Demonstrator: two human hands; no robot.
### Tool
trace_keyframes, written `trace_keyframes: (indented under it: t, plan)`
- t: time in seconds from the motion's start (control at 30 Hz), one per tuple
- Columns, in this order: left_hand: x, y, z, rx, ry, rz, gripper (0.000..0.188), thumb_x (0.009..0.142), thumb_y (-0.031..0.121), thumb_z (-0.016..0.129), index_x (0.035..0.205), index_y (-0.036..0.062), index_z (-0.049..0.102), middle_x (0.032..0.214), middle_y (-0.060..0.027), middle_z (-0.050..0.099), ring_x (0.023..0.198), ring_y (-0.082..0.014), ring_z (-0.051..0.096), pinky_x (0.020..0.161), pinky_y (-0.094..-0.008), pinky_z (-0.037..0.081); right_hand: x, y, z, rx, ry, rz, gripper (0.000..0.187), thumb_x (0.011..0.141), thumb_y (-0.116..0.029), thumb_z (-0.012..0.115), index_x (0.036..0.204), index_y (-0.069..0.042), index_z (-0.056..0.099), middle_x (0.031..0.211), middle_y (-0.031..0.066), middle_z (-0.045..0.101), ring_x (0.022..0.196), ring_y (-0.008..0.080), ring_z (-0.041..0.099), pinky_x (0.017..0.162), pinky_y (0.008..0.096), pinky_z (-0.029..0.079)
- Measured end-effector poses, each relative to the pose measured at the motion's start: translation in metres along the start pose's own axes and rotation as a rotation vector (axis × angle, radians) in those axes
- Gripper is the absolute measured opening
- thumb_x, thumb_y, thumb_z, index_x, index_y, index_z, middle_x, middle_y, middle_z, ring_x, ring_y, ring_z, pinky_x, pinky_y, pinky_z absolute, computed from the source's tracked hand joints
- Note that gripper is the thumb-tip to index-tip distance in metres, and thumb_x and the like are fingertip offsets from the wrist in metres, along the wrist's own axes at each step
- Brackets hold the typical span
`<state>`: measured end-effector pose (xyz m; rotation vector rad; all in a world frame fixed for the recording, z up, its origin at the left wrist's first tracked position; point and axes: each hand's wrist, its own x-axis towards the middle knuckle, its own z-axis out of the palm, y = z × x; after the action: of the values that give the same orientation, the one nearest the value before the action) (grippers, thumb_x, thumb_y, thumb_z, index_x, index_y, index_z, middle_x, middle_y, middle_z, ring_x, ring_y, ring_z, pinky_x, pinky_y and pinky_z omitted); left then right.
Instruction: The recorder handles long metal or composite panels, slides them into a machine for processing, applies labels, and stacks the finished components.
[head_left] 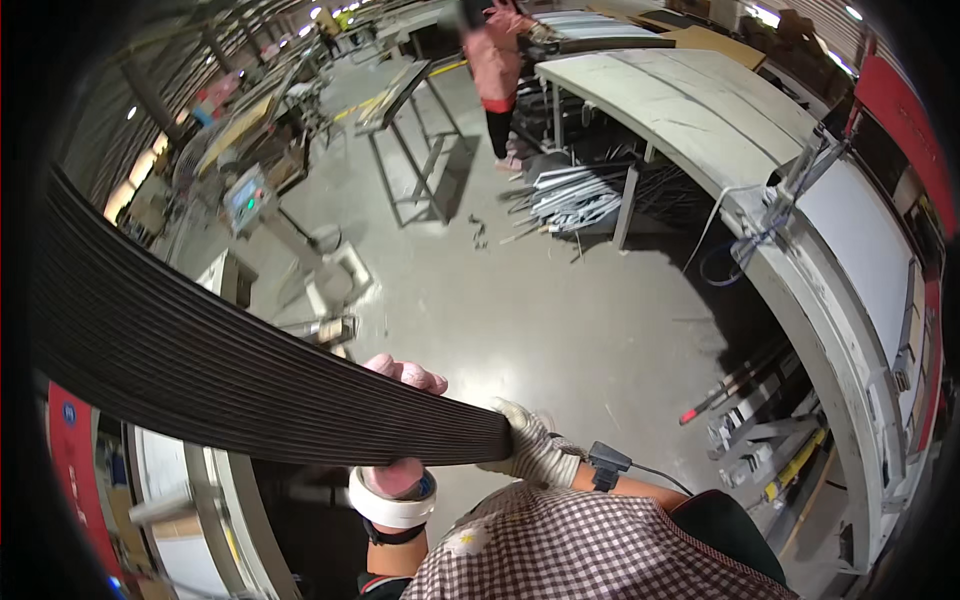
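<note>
Currently, one long black ribbed bundle (265,385) is being held across the frame, left edge to lower centre. Its opposite edges are being clasped by the left hand (396,478); its end is being covered by the gloved right hand (538,448), whose finger closure cannot be told. A white ring (388,512) is being worn on the left wrist.

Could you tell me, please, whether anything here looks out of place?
Dark scraps lie loose on the open floor, apart from the untidy pile of strips. A white ring, perhaps a tape roll, sits around the left wrist like a bracelet.

Left hand (408,375) and gloved right hand (532,445) are curled.
</note>
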<state>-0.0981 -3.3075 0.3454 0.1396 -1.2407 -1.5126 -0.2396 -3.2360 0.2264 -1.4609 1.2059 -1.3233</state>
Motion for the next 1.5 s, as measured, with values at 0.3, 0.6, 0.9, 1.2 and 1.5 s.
trace_keyframes:
  t: [0.3, 0.6, 0.9, 1.2, 1.5]
  plan:
    - [0.253, -0.096, -0.076, 0.097, 0.054, -0.163, 0.081, 0.055, 0.033, 0.091, 0.120, 0.0046, 0.054, 0.111, -0.0062, 0.056, 0.106, -0.0212, 0.053, 0.092, -0.0380, 0.044, 0.265, 0.063, -0.041, 0.205, 0.107, 0.010, 0.083, 0.063, -0.026, 0.085, 0.127, -0.004, 0.038, 0.114, 0.0119, 0.056, 0.105, 0.0204, 0.056, 0.089, 0.0334, 0.048]
    - [0.461, -0.226, -0.180, 0.207, -0.263, -0.597, 0.094, 0.058, 0.028, 0.087, 0.134, 0.0017, 0.038, 0.120, -0.0120, 0.053, 0.110, -0.0205, 0.052, 0.095, -0.0343, 0.042, 0.488, 0.114, -0.114, -0.012, 0.407, 0.078, 0.073, 0.067, -0.016, 0.082, 0.126, -0.002, 0.041, 0.107, 0.0093, 0.058, 0.099, 0.0185, 0.057, 0.083, 0.0325, 0.050]
    - [0.614, -0.388, -0.238, 0.340, -0.797, -0.211, 0.119, 0.054, 0.048, 0.086, 0.144, 0.0023, 0.024, 0.140, -0.0206, 0.036, 0.132, -0.0336, 0.032, 0.111, -0.0403, 0.024, 0.620, 0.180, -0.224, 0.035, 0.697, 0.038, 0.062, 0.068, -0.008, 0.075, 0.122, -0.002, 0.047, 0.109, 0.0076, 0.058, 0.102, 0.0186, 0.056, 0.088, 0.0336, 0.048]
    - [0.695, -0.594, -0.374, 0.646, -1.053, -0.615, 0.119, 0.048, 0.038, 0.090, 0.142, 0.0002, 0.028, 0.133, -0.0219, 0.046, 0.127, -0.0317, 0.041, 0.108, -0.0392, 0.030, 0.767, 0.252, -0.351, 0.425, 0.836, 0.024, 0.063, 0.066, 0.002, 0.069, 0.124, -0.004, 0.045, 0.114, 0.0064, 0.054, 0.108, 0.0190, 0.055, 0.095, 0.0350, 0.045]
    - [0.827, -0.651, -0.371, 0.426, -0.774, -0.792, 0.094, 0.056, 0.033, 0.089, 0.132, 0.0018, 0.042, 0.119, -0.0140, 0.055, 0.114, -0.0250, 0.051, 0.101, -0.0363, 0.037, 0.902, 0.284, -0.458, 0.600, 0.927, -0.040, 0.058, 0.062, 0.004, 0.069, 0.116, -0.004, 0.051, 0.105, 0.0052, 0.059, 0.099, 0.0171, 0.058, 0.087, 0.0321, 0.048]
